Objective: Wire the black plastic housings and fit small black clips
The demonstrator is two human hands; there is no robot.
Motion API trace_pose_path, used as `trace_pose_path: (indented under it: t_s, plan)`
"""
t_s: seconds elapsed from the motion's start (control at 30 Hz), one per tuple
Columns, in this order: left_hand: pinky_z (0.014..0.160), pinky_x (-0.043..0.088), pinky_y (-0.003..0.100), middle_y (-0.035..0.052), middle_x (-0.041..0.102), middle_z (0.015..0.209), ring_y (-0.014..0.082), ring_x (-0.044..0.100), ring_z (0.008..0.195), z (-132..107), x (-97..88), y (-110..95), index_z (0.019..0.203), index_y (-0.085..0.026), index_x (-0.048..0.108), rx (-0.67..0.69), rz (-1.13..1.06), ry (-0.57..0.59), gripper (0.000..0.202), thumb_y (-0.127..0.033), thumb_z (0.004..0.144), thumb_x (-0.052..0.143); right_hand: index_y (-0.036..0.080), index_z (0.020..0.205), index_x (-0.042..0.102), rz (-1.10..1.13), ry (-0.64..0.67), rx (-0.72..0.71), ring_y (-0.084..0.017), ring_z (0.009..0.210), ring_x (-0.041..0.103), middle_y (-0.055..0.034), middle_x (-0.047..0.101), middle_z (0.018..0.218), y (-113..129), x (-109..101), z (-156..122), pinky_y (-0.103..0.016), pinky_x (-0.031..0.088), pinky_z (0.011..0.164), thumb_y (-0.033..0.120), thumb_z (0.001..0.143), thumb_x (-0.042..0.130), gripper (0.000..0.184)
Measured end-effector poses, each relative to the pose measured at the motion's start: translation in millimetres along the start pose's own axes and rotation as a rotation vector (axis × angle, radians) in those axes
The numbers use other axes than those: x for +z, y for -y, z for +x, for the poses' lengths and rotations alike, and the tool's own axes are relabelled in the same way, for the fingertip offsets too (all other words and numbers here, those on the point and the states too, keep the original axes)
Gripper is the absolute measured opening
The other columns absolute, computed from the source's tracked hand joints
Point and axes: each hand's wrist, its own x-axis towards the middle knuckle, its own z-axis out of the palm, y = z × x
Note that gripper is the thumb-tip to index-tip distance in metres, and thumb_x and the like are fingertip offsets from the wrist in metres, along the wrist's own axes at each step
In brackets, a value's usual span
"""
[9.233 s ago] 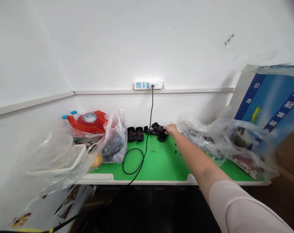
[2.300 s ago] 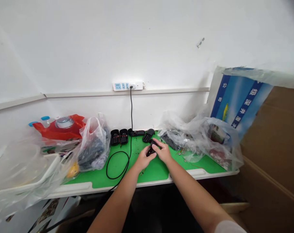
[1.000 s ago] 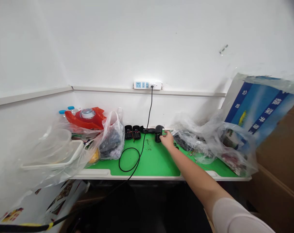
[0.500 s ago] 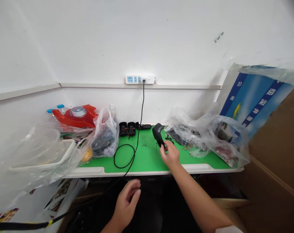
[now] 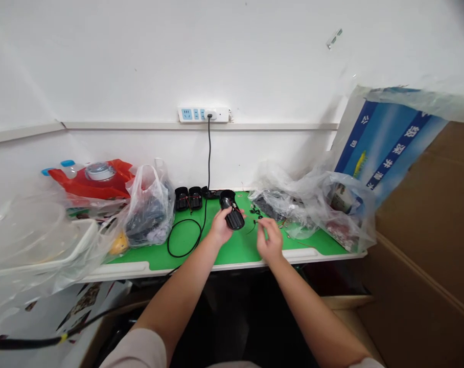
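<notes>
A black plastic housing (image 5: 235, 220), hollow with a ribbed lower end, rests in my left hand (image 5: 221, 228), its open side facing up. Inside it, thin red wiring shows. My left fingers are wrapped round its left side and underneath. Just to the right, my right hand (image 5: 269, 240) is closed in a pinch at a thin black wire (image 5: 251, 229) with a small dark end. Two similar black housings (image 5: 188, 199) with red wires lie at the back of the green table mat (image 5: 220, 250).
Small black parts (image 5: 256, 210) lie scattered right of the housing, beside clear plastic bags (image 5: 304, 204). A black cable (image 5: 184, 221) loops on the mat and runs up to a power strip (image 5: 204, 114). At left stand a filled white bag (image 5: 149, 214) and a red bag (image 5: 90, 186).
My left hand has come up from below the table edge and taken the black housing from my right hand. The housing is turned open side up. My right hand now pinches a thin wire.
</notes>
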Motion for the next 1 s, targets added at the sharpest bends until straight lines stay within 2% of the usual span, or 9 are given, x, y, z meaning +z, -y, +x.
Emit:
trace_pose_path:
  t_s: [0.03,0.1,0.2,0.27,0.53,0.7,0.8,0.9,1.0]
  plan:
    - [0.066,0.050,0.029,0.0079,0.067,0.086,0.0178,0.065,0.074,3,-4.9,-4,0.098,-0.015,0.054,-0.037,0.005,0.023,0.037,-0.037,0.069,0.062,0.017,0.108,0.060,0.029,-0.012,0.088,-0.019,0.090,0.059,-0.0131,0.059,0.101,-8,-5,5,-0.038,0.052,0.080,0.017,0.084,0.046,0.027]
    - [0.063,0.049,0.028,0.0086,0.067,0.085,0.0169,0.064,0.070,8,-13.9,-8,0.095,-0.014,0.055,-0.084,0.010,0.035,0.033,-0.036,0.070,0.059,0.018,0.114,0.058,0.132,0.137,0.205,-0.018,0.091,0.060,-0.0127,0.057,0.109,-23,-13,11,-0.036,0.053,0.077,0.018,0.083,0.047,0.033]
    - [0.063,0.050,0.028,0.0083,0.067,0.084,0.0163,0.064,0.070,11,-21.3,-7,0.093,-0.014,0.056,-0.117,0.007,0.036,0.031,-0.036,0.072,0.057,0.021,0.121,0.055,0.284,0.469,0.222,-0.018,0.095,0.061,-0.0104,0.060,0.113,-37,-15,12,-0.034,0.053,0.080,0.021,0.080,0.053,0.042]
    - [0.064,0.050,0.029,0.0081,0.068,0.085,0.0173,0.065,0.072,11,-22.0,-4,0.096,-0.015,0.056,-0.129,0.007,0.044,0.033,-0.036,0.071,0.058,0.021,0.123,0.055,0.289,0.552,0.198,-0.018,0.094,0.062,-0.0091,0.063,0.110,-39,-12,8,-0.036,0.051,0.083,0.022,0.079,0.056,0.044]
    - [0.070,0.054,0.035,0.0118,0.068,0.092,0.0221,0.067,0.078,9,-19.6,-1,0.101,-0.015,0.052,-0.085,0.038,0.099,0.038,-0.034,0.070,0.060,0.023,0.105,0.068,0.127,0.438,0.056,-0.018,0.078,0.064,-0.0053,0.069,0.089,-31,-8,3,-0.032,0.053,0.074,0.027,0.083,0.058,0.024]
    - [0.074,0.055,0.038,0.0121,0.068,0.091,0.0231,0.067,0.081,7,-20.4,0,0.100,-0.015,0.052,-0.068,0.019,0.104,0.036,-0.034,0.071,0.060,0.021,0.106,0.067,0.050,0.414,-0.013,-0.017,0.075,0.062,-0.0066,0.068,0.086,-25,-8,2,-0.031,0.052,0.069,0.026,0.086,0.052,0.025]
    - [0.077,0.055,0.038,0.0112,0.068,0.090,0.0222,0.067,0.082,4,-18.5,-2,0.100,-0.014,0.053,-0.064,0.003,0.067,0.037,-0.032,0.069,0.062,0.019,0.105,0.065,-0.017,0.357,-0.004,-0.017,0.071,0.061,-0.0066,0.065,0.081,-22,-9,3,-0.031,0.051,0.067,0.024,0.088,0.048,0.024]
    - [0.076,0.055,0.037,0.0098,0.068,0.090,0.0199,0.067,0.076,1,-15.4,-3,0.099,-0.014,0.055,-0.042,-0.002,0.010,0.039,-0.030,0.066,0.066,0.019,0.099,0.063,-0.062,0.246,0.036,-0.016,0.070,0.061,-0.0047,0.065,0.075,-20,-10,3,-0.031,0.050,0.069,0.022,0.088,0.048,0.019]
    - [0.074,0.055,0.038,0.0077,0.067,0.083,0.0188,0.066,0.070,1,-12.8,-2,0.098,-0.014,0.055,-0.033,-0.008,-0.041,0.040,-0.033,0.065,0.068,0.019,0.096,0.062,-0.077,0.158,0.097,-0.016,0.068,0.063,-0.0029,0.066,0.071,-17,-10,0,-0.030,0.050,0.070,0.022,0.087,0.050,0.016]
